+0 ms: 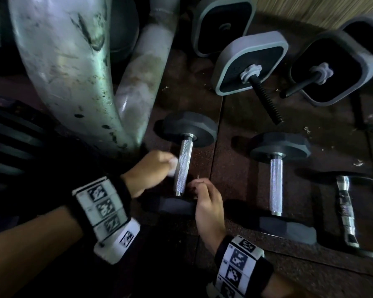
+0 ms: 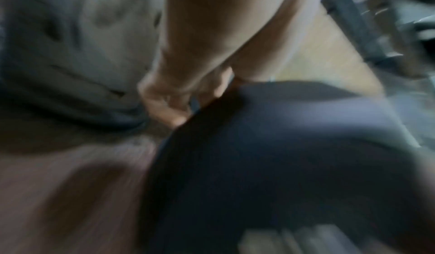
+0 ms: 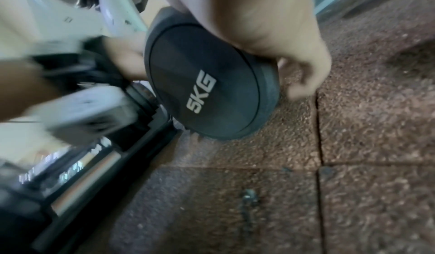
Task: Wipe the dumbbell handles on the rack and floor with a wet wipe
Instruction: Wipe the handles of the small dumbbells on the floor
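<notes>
A black dumbbell with a knurled steel handle (image 1: 182, 168) lies on the floor beside the rack leg. My left hand (image 1: 159, 166) pinches a white wet wipe (image 1: 172, 167) against the left side of that handle. In the blurred left wrist view, its curled fingers (image 2: 169, 105) sit just past the dark dumbbell head (image 2: 270, 155). My right hand (image 1: 200, 186) grips the near head (image 1: 170, 206) from the right. In the right wrist view its fingers (image 3: 301, 88) curl over the rim of the head marked 5KG (image 3: 204, 90).
A thick pale metal rack leg (image 1: 69, 67) stands close on the left. To the right lie a second knurled dumbbell (image 1: 276, 183) and a chrome-handled one (image 1: 347, 211). Square-plate dumbbells (image 1: 250, 61) lie farther back. Speckled rubber tiles (image 3: 353, 183) cover the floor.
</notes>
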